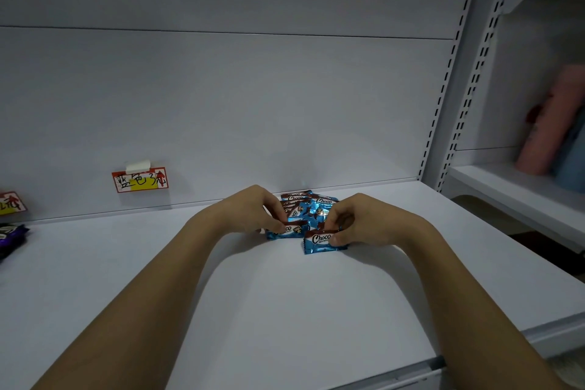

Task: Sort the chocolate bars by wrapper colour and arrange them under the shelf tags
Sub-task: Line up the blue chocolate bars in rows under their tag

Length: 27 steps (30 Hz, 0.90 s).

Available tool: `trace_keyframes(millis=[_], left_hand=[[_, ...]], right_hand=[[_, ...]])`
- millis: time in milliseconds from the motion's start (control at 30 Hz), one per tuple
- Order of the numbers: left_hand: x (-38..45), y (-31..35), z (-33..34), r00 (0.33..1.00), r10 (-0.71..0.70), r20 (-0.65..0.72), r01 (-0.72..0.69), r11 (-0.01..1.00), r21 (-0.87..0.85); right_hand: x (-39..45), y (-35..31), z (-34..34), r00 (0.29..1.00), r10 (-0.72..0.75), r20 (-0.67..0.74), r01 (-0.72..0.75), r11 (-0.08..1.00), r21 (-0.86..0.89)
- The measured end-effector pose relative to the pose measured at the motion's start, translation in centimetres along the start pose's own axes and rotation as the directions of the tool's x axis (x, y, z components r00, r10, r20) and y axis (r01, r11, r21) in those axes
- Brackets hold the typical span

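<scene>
Chocolate bars in blue wrappers (305, 206) lie in a loose heap on the white shelf (285, 310), close against the back panel and between our two hands. Our left hand (256, 209) pinches one blue bar (286, 230) at the heap's near-left edge, fingers curled down onto it; our right hand (351, 222) pinches another blue bar (321, 242) at the near-right, thumb pressed on its right end. Both held bars lie flat with their long axes running roughly left to right, parallel to the shelf's front edge. The relation that matters for us is sideways — the blue shelf tag (140, 179) is stuck to the back panel well off to the left of the heap, so the bars sit right of their place. Our left hand is the nearer to that tag, and we judge its bar should travel first, sliding left along the shelf without turning. Farther left, at the frame's edge, another tag (11, 203) and some purple bars (11, 236) show — that group looks already started.
</scene>
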<state>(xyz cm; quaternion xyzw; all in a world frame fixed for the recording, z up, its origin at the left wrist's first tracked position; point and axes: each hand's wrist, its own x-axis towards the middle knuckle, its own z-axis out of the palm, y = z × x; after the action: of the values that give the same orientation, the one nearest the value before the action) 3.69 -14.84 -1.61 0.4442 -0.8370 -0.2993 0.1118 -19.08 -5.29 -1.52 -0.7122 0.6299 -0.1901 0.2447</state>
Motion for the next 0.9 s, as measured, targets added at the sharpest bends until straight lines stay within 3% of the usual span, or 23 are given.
trace_keyframes(millis=[300,433,533,633,767,900], left_hand=[[-1.9,-0.2,-1.1,0.997,0.056,-0.047,-0.064,0.978,-0.197],[-3.8,-1.9,-3.1,0.994,0.024,-0.109,-0.044,0.981,-0.187],[-6.0,-4.9,-5.7,0.984,-0.032,-0.173,0.012,0.993,-0.119],[-8.7,-8.9,-8.3,0.962,-0.133,-0.24,0.095,0.982,-0.166],[-11.5,-13.6,-10.7,0.899,-0.265,-0.348,0.212,0.96,-0.183],[-12.4,-16.9,-12.1,0.845,-0.306,-0.439,0.284,0.952,-0.118]], right_hand=[[0.1,-0.9,0.1,0.99,-0.011,-0.139,0.048,0.963,0.265],[2.1,-3.4,1.5,0.983,-0.017,-0.182,0.058,0.973,0.225],[4.5,-6.2,3.0,0.987,-0.026,-0.159,0.052,0.985,0.164],[7.3,-9.5,5.4,0.994,-0.029,-0.102,0.046,0.985,0.168],[11.0,-14.0,9.3,0.995,-0.051,-0.082,0.066,0.98,0.186],[13.9,-17.8,12.6,0.996,-0.076,-0.048,0.083,0.982,0.167]])
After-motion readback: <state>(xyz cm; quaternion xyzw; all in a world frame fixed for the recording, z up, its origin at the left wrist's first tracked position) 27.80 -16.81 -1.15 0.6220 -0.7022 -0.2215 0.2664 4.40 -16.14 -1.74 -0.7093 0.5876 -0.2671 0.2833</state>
